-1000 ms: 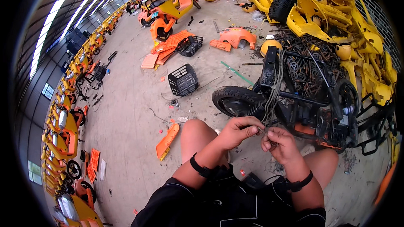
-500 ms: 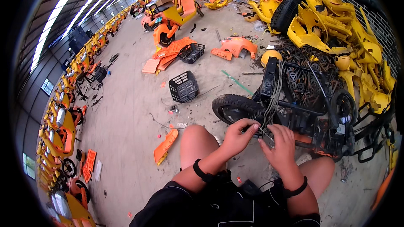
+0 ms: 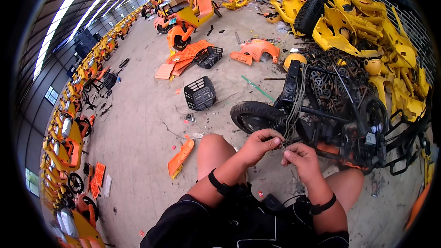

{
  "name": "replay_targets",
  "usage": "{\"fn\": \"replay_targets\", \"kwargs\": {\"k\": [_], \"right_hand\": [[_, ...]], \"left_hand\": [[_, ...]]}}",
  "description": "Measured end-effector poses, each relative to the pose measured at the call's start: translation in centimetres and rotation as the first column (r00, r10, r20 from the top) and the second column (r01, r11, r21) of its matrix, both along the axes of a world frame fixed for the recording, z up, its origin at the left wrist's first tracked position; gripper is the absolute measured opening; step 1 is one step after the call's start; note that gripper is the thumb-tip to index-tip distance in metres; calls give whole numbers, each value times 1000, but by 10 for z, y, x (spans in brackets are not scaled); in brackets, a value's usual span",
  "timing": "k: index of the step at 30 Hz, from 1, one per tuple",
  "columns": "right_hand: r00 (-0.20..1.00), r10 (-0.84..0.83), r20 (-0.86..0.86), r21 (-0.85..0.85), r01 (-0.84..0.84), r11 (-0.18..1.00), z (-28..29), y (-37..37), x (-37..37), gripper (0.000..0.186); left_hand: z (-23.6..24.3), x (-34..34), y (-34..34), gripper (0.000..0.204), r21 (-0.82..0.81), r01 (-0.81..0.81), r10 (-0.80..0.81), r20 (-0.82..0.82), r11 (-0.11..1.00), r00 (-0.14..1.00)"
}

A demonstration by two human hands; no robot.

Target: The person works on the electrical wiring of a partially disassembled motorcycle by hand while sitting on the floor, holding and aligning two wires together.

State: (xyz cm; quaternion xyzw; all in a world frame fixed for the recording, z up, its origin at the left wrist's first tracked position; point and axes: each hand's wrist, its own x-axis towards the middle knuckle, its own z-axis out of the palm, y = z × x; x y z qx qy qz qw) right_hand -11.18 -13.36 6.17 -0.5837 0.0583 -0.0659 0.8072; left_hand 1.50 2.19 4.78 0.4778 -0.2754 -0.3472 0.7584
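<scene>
A stripped scooter frame lies in front of me on the right, with its black front wheel toward the left. A bundle of thin grey-green wires hangs down from the frame to my hands. My left hand pinches the lower end of the bundle between thumb and fingers. Close beside it, my right hand is closed, thumb against curled fingers, on a thin wire end. The fingertips of both hands nearly meet, and the exact strands between them are too small to make out.
A pile of yellow body panels and a heap of rusty metal parts lie beyond the frame. Black baskets and orange panels are scattered on the floor. Parked scooters line the left wall.
My right hand's fingers have gone from spread and raised to curled in a pinch, slightly lower. My left hand stays nearly in place on the wires.
</scene>
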Motion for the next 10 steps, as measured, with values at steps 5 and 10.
{"fn": "replay_targets", "kwargs": {"k": [5,10], "right_hand": [[984,171,-38,247,-157,956,-7,-8,1,14],[947,320,-26,382,-286,879,-9,-10,4,19]], "left_hand": [[-9,3,0,20,-151,124,-139,-89,981,986],[-12,3,1,20,-174,185,-194,-36,967,980]]}}
